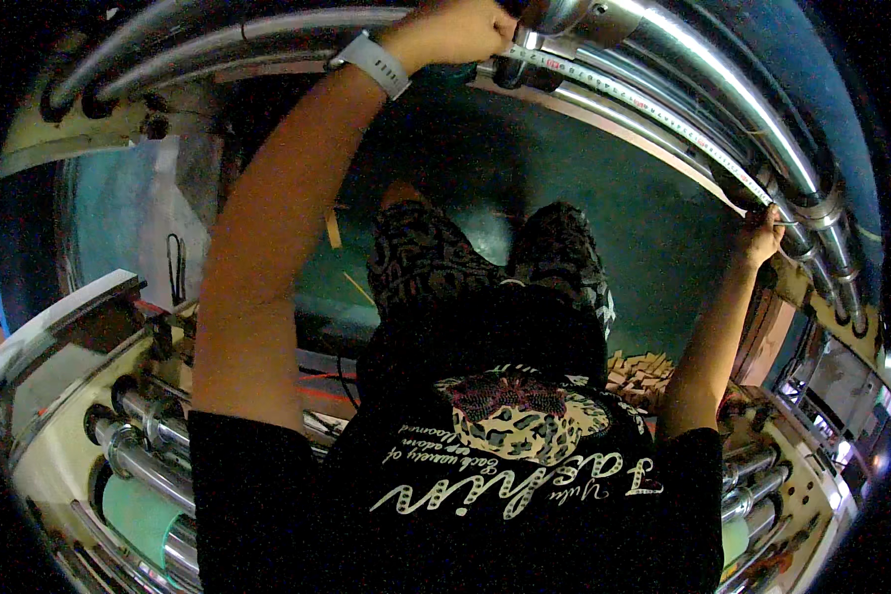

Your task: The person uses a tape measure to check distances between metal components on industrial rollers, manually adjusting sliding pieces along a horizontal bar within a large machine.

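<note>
A white tape measure (648, 106) is stretched along the shiny metal rollers (738, 94) in front of me, running from upper middle to the right. My left hand (455, 32), at the top of the view with a light grey watch band on its wrist, is closed on the tape's near-left end beside a metal collar (576, 22). Over on the right, my right hand (762, 236) pinches the other end of the stretched tape against the roller. Whether a tape case sits in either hand is hidden.
Curved metal bars (247, 35) continue to the upper left into the machine frame. Dark green floor (653, 213) lies below, with wood-coloured scraps (639, 374) piled at right. Behind me on both sides stand more rollers, one with a green sleeve (139, 515).
</note>
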Demonstrator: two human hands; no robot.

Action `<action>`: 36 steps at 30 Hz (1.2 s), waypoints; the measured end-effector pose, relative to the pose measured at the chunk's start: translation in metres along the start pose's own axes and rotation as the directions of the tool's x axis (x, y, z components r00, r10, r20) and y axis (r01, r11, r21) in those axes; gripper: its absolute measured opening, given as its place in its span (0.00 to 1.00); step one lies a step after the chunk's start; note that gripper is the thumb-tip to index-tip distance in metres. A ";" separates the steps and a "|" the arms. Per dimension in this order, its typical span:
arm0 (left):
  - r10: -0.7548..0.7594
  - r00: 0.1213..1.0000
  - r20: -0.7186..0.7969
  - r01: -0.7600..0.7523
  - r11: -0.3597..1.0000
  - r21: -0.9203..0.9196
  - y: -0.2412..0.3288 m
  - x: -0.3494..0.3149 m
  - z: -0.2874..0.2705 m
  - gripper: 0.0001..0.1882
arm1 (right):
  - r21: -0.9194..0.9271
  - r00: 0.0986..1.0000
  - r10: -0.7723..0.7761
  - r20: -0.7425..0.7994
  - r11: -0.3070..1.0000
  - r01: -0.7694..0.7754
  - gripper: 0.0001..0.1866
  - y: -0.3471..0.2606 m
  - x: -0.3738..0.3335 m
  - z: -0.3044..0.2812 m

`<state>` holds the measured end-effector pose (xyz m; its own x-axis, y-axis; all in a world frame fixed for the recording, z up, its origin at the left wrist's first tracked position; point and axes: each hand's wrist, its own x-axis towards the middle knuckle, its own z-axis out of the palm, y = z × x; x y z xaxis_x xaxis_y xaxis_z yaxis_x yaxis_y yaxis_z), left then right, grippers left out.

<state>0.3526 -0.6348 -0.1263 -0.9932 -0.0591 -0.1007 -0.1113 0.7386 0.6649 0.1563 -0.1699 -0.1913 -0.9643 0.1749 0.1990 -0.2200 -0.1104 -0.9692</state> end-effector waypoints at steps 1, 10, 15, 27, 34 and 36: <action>0.047 0.999 0.013 -0.048 0.998 0.039 -0.013 0.008 0.006 0.11 | -0.039 1.000 -0.004 -0.002 0.999 0.004 0.06 0.005 0.010 -0.012; 0.025 0.995 0.101 -0.042 0.984 0.175 -0.035 -0.017 0.059 0.10 | -0.868 0.955 0.077 0.285 0.443 0.223 0.10 0.078 0.023 -0.125; -0.287 0.923 0.258 0.206 0.931 0.300 -0.094 -0.132 0.063 0.13 | -0.846 0.792 0.415 0.447 0.484 0.224 0.18 0.057 -0.076 -0.009; -0.791 0.563 0.241 0.690 0.610 0.390 -0.199 -0.425 0.079 0.14 | -0.444 0.439 0.133 0.888 0.497 0.746 0.10 -0.025 -0.143 0.201; -0.784 0.502 0.365 0.731 0.611 0.305 -0.211 -0.474 0.109 0.15 | -0.623 0.520 0.353 0.778 0.319 0.714 0.14 -0.024 -0.131 0.209; -0.754 0.599 0.269 0.702 0.657 0.277 -0.213 -0.481 0.107 0.15 | -0.536 0.453 0.306 0.838 0.298 0.790 0.15 -0.040 -0.135 0.217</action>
<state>0.8576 -0.6919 -0.2987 -0.5019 -0.4114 -0.7608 -0.7602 0.6294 0.1612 0.2632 -0.4013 -0.1481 -0.6274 -0.7741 -0.0852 -0.7483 0.6295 -0.2094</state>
